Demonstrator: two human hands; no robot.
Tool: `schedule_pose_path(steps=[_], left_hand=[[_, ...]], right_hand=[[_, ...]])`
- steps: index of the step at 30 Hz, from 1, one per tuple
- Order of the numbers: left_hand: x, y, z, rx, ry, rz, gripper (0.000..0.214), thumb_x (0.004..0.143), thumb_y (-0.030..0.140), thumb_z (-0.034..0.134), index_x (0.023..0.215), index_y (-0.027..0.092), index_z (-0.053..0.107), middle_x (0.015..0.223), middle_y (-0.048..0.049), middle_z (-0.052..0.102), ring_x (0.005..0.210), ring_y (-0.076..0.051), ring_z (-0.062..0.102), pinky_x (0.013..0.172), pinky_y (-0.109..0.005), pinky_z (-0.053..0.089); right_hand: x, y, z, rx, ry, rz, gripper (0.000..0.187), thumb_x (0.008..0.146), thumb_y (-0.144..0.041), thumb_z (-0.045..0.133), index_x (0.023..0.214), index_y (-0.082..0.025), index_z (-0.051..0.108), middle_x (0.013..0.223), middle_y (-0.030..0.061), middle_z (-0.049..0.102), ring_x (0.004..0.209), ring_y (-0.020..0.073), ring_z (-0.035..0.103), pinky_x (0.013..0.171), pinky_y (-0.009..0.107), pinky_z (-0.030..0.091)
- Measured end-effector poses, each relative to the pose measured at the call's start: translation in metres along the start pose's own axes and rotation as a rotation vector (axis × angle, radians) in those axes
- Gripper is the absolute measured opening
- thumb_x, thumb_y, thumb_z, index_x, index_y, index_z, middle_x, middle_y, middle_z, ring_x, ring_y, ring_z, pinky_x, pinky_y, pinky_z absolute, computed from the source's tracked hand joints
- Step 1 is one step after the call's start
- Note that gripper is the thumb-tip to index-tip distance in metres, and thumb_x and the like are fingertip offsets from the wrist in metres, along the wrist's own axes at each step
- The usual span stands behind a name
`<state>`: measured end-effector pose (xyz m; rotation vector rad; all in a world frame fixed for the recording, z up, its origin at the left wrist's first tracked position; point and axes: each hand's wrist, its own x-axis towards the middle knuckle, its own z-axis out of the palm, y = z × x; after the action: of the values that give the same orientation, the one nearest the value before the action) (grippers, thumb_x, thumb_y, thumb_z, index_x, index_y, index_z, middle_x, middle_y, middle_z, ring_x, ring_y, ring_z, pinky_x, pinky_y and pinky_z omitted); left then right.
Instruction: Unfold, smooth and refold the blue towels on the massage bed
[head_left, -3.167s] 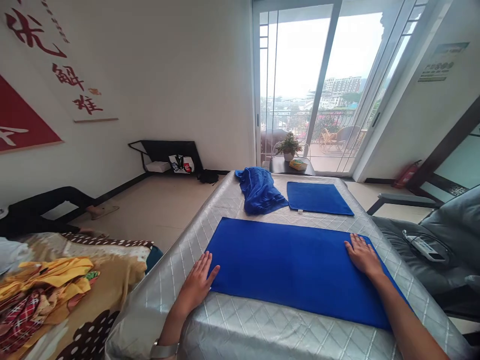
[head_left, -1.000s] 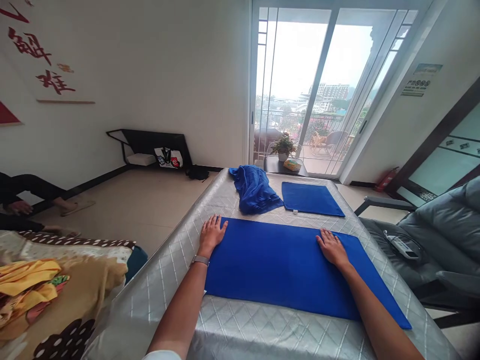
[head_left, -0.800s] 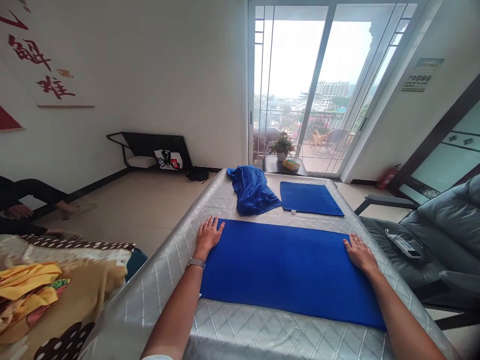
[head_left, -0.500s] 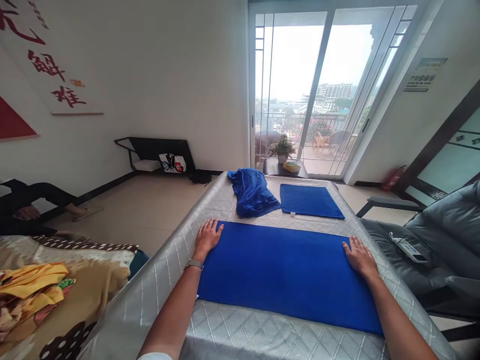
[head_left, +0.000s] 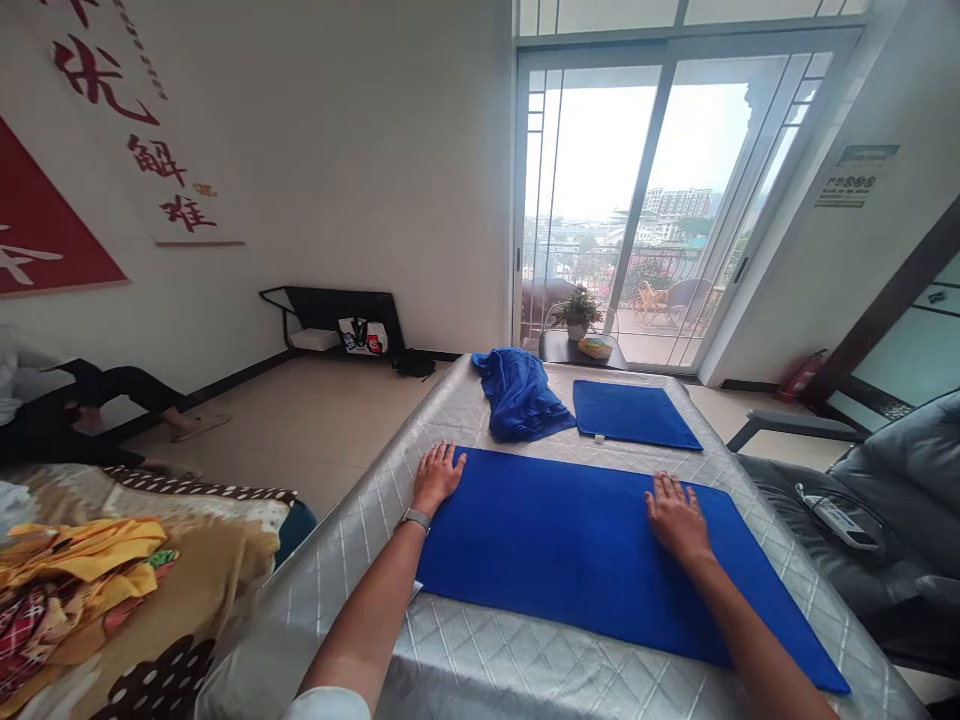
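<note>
A blue towel (head_left: 555, 540) lies flat, spread lengthwise across the silver quilted table cover (head_left: 480, 640). On its far left corner rests my left hand (head_left: 439, 478), palm down with fingers extended. My right hand (head_left: 679, 518) lies flat on the towel's right part, inward from the right edge, fingers stretched forward. Beyond them, a crumpled blue cloth (head_left: 525, 395) sits in a loose heap. Beside that heap is a folded blue towel (head_left: 637, 415), flat and with a small white tag on its near edge.
At the left, yellow patterned clothes (head_left: 90, 565) are piled on a brown blanket (head_left: 225, 530). A seated person's leg (head_left: 135, 385) shows behind. A dark armchair (head_left: 907, 470) with a power strip (head_left: 836, 518) stands right. A potted plant (head_left: 577, 312) is by the glass door.
My right hand has moved left from the towel's right edge onto its surface. My left hand stays at the far left corner. The view has shifted left and tilted slightly up.
</note>
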<state>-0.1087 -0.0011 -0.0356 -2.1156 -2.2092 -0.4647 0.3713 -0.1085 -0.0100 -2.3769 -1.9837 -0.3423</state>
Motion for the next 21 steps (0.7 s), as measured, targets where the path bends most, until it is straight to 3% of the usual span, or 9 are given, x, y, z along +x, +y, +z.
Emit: schedule_pose_path(steps=[3, 6, 11, 14, 16, 21], left_hand=[[0.0, 0.002, -0.001, -0.013, -0.006, -0.001, 0.058, 0.103, 0.047, 0.036, 0.151, 0.018, 0.047, 0.16, -0.0118, 0.042, 0.15, -0.026, 0.034, 0.124, -0.045, 0.021], [0.001, 0.002, -0.002, -0.022, -0.005, -0.011, 0.056, 0.102, 0.046, 0.037, 0.151, 0.019, 0.048, 0.157, -0.0115, 0.046, 0.149, -0.026, 0.035, 0.124, -0.046, 0.022], [0.002, -0.001, 0.002, -0.026, -0.015, -0.009, 0.056, 0.103, 0.047, 0.033, 0.151, 0.021, 0.047, 0.158, -0.0104, 0.045, 0.15, -0.025, 0.033, 0.124, -0.045, 0.021], [0.002, -0.003, 0.006, -0.009, -0.008, -0.005, 0.056, 0.104, 0.047, 0.033, 0.152, 0.021, 0.046, 0.16, -0.0103, 0.043, 0.151, -0.024, 0.032, 0.125, -0.043, 0.02], [0.003, -0.004, 0.008, 0.007, -0.009, -0.007, 0.057, 0.104, 0.046, 0.033, 0.152, 0.019, 0.045, 0.16, -0.0111, 0.042, 0.151, -0.023, 0.032, 0.125, -0.042, 0.019], [0.003, -0.005, 0.008, 0.04, -0.009, -0.007, 0.058, 0.104, 0.047, 0.033, 0.153, 0.019, 0.045, 0.162, -0.0098, 0.04, 0.15, -0.023, 0.033, 0.125, -0.041, 0.019]], right_hand=[[-0.008, -0.061, -0.009, 0.147, -0.073, -0.197, 0.065, 0.103, -0.041, 0.019, 0.159, -0.011, 0.032, 0.165, 0.0103, 0.03, 0.154, 0.022, 0.022, 0.126, 0.042, 0.012], [-0.005, -0.104, -0.018, 0.26, -0.148, -0.299, 0.067, 0.104, -0.048, 0.017, 0.16, -0.013, 0.029, 0.167, 0.0093, 0.026, 0.155, 0.0205, 0.018, 0.126, 0.041, 0.012], [0.007, -0.124, -0.019, 0.308, -0.224, -0.307, 0.069, 0.104, -0.051, 0.015, 0.161, -0.013, 0.026, 0.168, 0.0093, 0.023, 0.155, 0.0208, 0.015, 0.126, 0.041, 0.01], [0.011, -0.107, -0.011, 0.296, -0.214, -0.277, 0.068, 0.104, -0.05, 0.016, 0.161, -0.014, 0.026, 0.168, 0.0086, 0.023, 0.155, 0.02, 0.014, 0.126, 0.042, 0.009], [0.014, -0.082, -0.003, 0.266, -0.21, -0.226, 0.069, 0.103, -0.05, 0.018, 0.161, -0.013, 0.026, 0.168, 0.0081, 0.023, 0.155, 0.0196, 0.014, 0.126, 0.041, 0.009], [0.018, 0.017, 0.019, 0.16, -0.217, -0.054, 0.072, 0.101, -0.048, 0.017, 0.161, -0.008, 0.024, 0.168, 0.0081, 0.022, 0.155, 0.0203, 0.017, 0.127, 0.04, 0.01]])
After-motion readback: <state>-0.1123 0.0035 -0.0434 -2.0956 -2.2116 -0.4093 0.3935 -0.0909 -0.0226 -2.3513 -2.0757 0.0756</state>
